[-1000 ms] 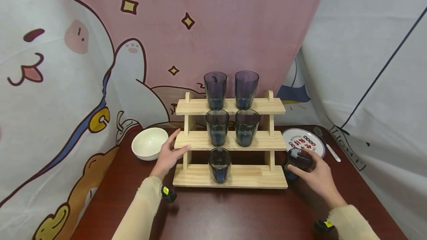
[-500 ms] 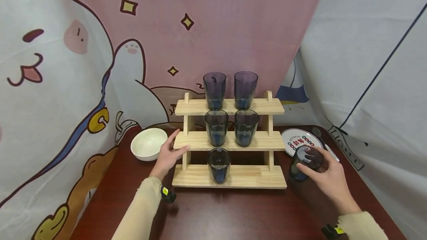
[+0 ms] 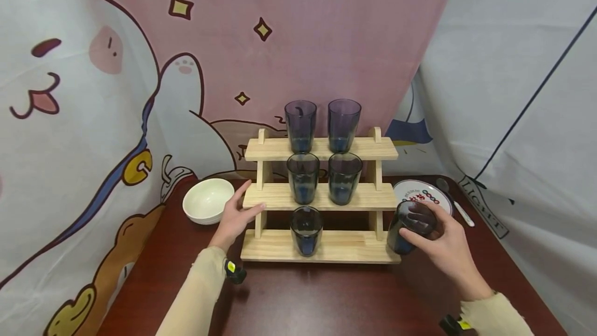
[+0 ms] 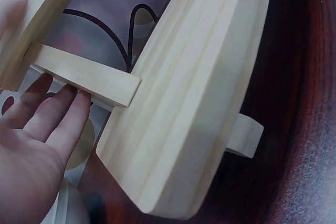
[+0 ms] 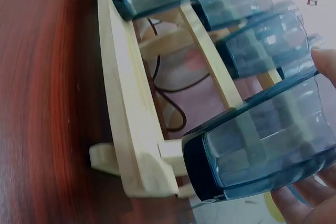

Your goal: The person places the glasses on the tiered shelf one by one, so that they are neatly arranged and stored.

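A white bowl [image 3: 208, 200] sits at the far left of the table. Next, the left hand [image 3: 235, 218] lies with straight fingers against the wooden rack [image 3: 322, 197], at the end of its middle shelf, seemingly steadying it. Five dark glasses stand on the shelves. At the right end, the right hand [image 3: 445, 249] grips a sixth glass [image 3: 409, 227], fingers curled round its rim, lifted beside the bottom shelf.

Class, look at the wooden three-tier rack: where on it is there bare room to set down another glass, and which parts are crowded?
The bottom shelf is bare to the right of its single glass, up to the right post. The right hand holds a glass at that shelf's right end. The middle shelf and top shelf are crowded centrally with paired glasses. The left hand rests against the left side.
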A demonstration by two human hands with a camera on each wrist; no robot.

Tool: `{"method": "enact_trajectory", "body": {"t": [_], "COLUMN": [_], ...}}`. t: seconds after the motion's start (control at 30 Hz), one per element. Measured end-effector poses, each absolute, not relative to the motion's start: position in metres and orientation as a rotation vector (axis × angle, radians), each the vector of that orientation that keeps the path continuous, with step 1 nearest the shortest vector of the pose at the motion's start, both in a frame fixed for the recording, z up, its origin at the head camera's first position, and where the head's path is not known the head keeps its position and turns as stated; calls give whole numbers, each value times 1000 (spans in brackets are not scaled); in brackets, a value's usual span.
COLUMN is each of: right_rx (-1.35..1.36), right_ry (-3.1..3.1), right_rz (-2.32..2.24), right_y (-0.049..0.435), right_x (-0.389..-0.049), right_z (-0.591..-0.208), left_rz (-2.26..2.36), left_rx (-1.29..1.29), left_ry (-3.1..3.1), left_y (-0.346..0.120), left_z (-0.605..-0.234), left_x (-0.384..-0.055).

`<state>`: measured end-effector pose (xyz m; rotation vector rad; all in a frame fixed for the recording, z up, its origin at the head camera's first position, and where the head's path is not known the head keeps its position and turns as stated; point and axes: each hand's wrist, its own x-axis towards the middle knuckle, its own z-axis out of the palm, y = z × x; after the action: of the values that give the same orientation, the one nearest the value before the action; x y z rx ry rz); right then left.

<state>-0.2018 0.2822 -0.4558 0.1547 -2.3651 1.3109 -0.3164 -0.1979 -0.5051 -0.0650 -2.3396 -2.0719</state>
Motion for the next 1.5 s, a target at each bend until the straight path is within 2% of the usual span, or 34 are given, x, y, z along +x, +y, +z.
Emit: {"method": "enact_trajectory", "body": {"t": [0.93,1.5], "right_rx": [459,443], "right_ry": [-2361,-2412], "right_rz": [1478,1455], "right_y": [220,200], "right_x": [-218,-225], "right_z": [-460,-476], "left_rz": [-2060,-2068], "left_rx": [-40,-46], "left_ry": [-2344,-2347], "left_y": [-197,-196], "left_z": [-505,-504], "left_x": [-315,-315]}}
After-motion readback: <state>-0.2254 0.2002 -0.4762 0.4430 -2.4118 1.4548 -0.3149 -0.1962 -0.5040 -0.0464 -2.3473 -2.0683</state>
